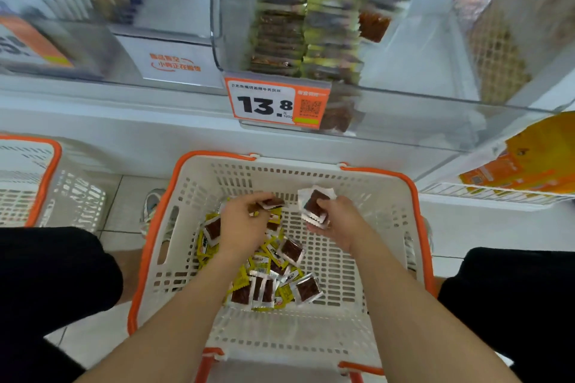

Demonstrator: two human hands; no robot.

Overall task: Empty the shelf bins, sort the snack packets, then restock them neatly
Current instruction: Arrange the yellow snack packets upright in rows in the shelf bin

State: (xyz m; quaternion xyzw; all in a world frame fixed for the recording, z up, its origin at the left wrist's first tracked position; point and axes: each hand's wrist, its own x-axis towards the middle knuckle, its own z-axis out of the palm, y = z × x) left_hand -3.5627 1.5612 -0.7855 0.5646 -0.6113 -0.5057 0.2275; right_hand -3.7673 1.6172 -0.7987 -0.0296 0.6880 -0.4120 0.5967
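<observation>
A white basket with an orange rim (pixel 413 193) stands on the floor between my knees. Loose snack packets (pixel 273 283), yellow ones and clear ones with dark brown filling, lie heaped on its bottom. My left hand (pixel 241 227) hovers over the heap and pinches one clear brown packet (pixel 272 203) at its fingertips. My right hand (pixel 337 222) grips a small stack of clear brown packets (pixel 315 205) above the basket. Above, a clear shelf bin (pixel 420 71) holds neat rows of packets (pixel 311 19) on its left side.
An orange price tag reading 13.8 (pixel 277 104) hangs on the bin's front. A second white and orange basket (pixel 37 180) stands at the left. Yellow and orange bags (pixel 535 158) lie on a wire shelf at the right. Neighbouring clear bins flank the middle one.
</observation>
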